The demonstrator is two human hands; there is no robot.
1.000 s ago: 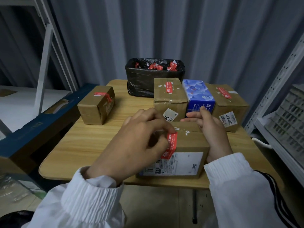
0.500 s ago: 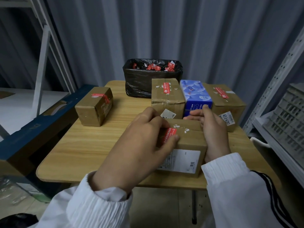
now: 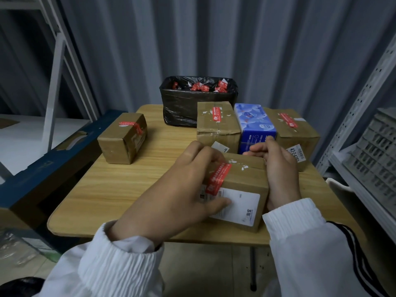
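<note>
Both hands — left (image 3: pixel 180 189), right (image 3: pixel 280 170) — clasp box (image 3: pixel 244 181) between them

Left hand (image 3: pixel 186 189) is draping over the box (image 3: pixel 246 179), fingers curling on top, thumb pressing flat against the front. Right hand (image 3: pixel 280 170) is clasping the right side, fingers apparently hooking the far corner. Both wrists are angling inward.

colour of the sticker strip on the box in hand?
Sticker strip: red with white print, folded over an edge of the cardboard box. Best in head view.
</note>
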